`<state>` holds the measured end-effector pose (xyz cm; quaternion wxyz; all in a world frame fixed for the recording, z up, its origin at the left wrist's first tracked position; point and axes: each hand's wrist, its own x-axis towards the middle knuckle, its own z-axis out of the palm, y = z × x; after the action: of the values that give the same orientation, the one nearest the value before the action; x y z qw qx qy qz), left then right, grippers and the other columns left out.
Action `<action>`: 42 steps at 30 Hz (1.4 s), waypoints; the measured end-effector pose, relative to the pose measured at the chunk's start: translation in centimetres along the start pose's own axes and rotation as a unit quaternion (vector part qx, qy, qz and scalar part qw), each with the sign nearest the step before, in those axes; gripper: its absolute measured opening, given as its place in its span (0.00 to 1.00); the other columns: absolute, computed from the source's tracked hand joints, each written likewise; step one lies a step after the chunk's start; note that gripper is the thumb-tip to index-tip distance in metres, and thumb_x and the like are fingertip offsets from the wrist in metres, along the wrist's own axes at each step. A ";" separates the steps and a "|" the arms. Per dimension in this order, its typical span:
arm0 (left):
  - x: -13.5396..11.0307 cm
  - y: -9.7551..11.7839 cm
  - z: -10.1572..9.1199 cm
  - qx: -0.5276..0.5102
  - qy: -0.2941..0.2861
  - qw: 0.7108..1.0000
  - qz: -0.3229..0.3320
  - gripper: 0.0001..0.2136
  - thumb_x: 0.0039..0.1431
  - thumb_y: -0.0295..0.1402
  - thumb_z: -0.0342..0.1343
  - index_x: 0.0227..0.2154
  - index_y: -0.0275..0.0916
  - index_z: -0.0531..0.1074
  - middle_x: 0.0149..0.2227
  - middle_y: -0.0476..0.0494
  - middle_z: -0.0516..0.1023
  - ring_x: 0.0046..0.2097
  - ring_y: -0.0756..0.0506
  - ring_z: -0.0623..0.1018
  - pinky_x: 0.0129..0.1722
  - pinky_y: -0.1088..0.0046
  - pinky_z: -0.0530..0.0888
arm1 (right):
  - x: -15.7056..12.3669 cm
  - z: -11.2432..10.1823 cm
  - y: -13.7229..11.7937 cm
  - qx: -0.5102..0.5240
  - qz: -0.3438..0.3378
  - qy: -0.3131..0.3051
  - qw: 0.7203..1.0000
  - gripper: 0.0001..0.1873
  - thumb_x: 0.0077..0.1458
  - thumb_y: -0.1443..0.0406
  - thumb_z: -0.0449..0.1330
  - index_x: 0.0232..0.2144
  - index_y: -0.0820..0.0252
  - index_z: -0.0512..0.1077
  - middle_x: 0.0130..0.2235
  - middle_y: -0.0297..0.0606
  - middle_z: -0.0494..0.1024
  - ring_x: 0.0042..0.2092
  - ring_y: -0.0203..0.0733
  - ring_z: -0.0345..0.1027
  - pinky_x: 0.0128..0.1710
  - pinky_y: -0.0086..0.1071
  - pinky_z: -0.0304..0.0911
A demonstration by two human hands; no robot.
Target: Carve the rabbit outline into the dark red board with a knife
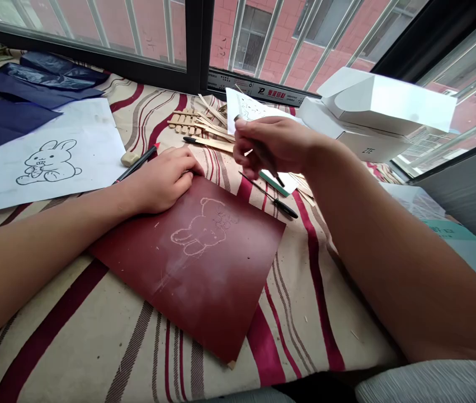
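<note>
A dark red board (221,285) lies at an angle on the striped cloth, with a rabbit outline cut in pale lines, upside down to me. My left hand (170,179) rests on its far left edge, fingers lying over the surface and holding nothing. Above the board's far right side, my right hand (273,143) is closed around a slim carving tool (269,162). The tool's dark tip points down and stays clear of the board; most of its handle is hidden by the fingers. A thin black-handled tool (286,209) lies just beyond the board's right corner.
White paper with a rabbit drawing (53,162) lies left, partly under dark blue sheets (11,120). An eraser (130,159) and a black pen (137,163) are near my left hand. Wooden sticks (187,120) lie behind. A white box (372,129) stands at the window.
</note>
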<state>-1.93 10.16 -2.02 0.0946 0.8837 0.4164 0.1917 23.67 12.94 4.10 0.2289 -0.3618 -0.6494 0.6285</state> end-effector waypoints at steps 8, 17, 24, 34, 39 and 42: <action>0.0 0.4 -0.1 0.021 -0.009 1.000 -0.007 0.17 0.64 0.36 0.45 0.44 0.39 0.79 0.50 0.37 0.80 0.56 0.35 0.77 0.62 0.51 0.73 | 0.6 3.0 -0.6 -0.047 -0.056 -0.010 0.997 0.28 0.70 0.54 0.64 0.20 0.60 0.68 0.25 0.37 0.76 0.27 0.36 0.75 0.29 0.27 0.72; -0.2 1.0 -0.4 0.039 0.001 0.999 -0.014 0.15 0.63 0.37 0.49 0.42 0.41 0.79 0.50 0.37 0.81 0.54 0.34 0.77 0.61 0.52 0.74 | 0.5 7.4 -1.0 0.049 -0.184 0.079 0.979 0.18 0.75 0.57 0.56 0.31 0.56 0.67 0.21 0.27 0.73 0.15 0.28 0.53 0.14 0.25 0.44; -0.2 0.6 -0.2 0.024 -0.007 0.999 -0.029 0.14 0.61 0.36 0.49 0.42 0.42 0.78 0.55 0.35 0.80 0.60 0.32 0.76 0.65 0.48 0.73 | 2.5 9.8 1.3 0.160 -0.213 0.143 0.953 0.35 0.67 0.41 0.62 0.23 0.54 0.53 0.20 0.24 0.50 0.20 0.29 0.40 0.15 0.27 0.40; -0.2 0.4 -0.3 -0.022 0.015 0.999 -0.043 0.17 0.60 0.35 0.49 0.41 0.41 0.83 0.46 0.40 0.82 0.53 0.36 0.78 0.63 0.52 0.74 | 2.9 9.8 1.3 0.183 -0.230 0.130 0.947 0.37 0.64 0.42 0.66 0.21 0.54 0.51 0.19 0.24 0.47 0.21 0.27 0.43 0.15 0.25 0.42; -0.2 0.8 -0.3 -0.011 0.004 0.999 -0.052 0.16 0.59 0.34 0.48 0.41 0.39 0.80 0.48 0.38 0.81 0.53 0.35 0.78 0.63 0.50 0.74 | 3.2 9.7 1.2 0.197 -0.233 0.090 0.948 0.34 0.66 0.48 0.68 0.21 0.54 0.53 0.20 0.22 0.46 0.20 0.26 0.41 0.15 0.26 0.38; -0.2 1.0 -0.4 -0.011 0.007 0.999 -0.052 0.16 0.59 0.33 0.47 0.42 0.39 0.79 0.49 0.37 0.81 0.54 0.35 0.78 0.63 0.50 0.74 | 3.3 9.8 1.0 0.198 -0.218 0.099 0.951 0.33 0.72 0.52 0.63 0.20 0.54 0.53 0.19 0.23 0.48 0.19 0.26 0.42 0.16 0.27 0.39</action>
<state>-1.50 9.37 -1.43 0.1108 0.8585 0.4601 0.1976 14.44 9.03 1.61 0.4903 -0.2191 -0.5493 0.6403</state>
